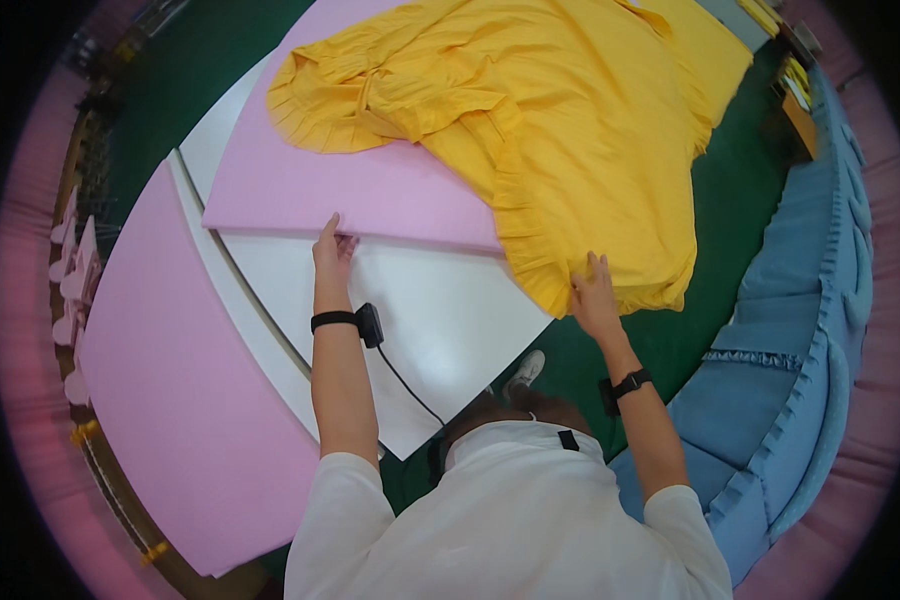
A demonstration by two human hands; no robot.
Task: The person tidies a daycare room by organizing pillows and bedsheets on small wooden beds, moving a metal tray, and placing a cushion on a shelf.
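A yellow ruffled fabric cover (pixel 610 170) lies bunched and creased over the far right part of a pink foam pad (pixel 330 190). Against the pad's near edge rests my left hand (pixel 333 252), its fingers apart, one reaching onto the top face. My right hand (pixel 594 300) is closed on the near corner of the yellow cover, beside its pleated frill. Fabric hides whatever lies under that corner. Beneath the pad is a white tabletop (pixel 440 300).
Left of a narrow gap is another pink-topped table section (pixel 180 390). A blue padded sofa (pixel 760 370) curves along the right. Pink boards (pixel 78 260) stand at the far left above a green floor (pixel 165 90). A black cable (pixel 407 385) hangs from my left wrist device.
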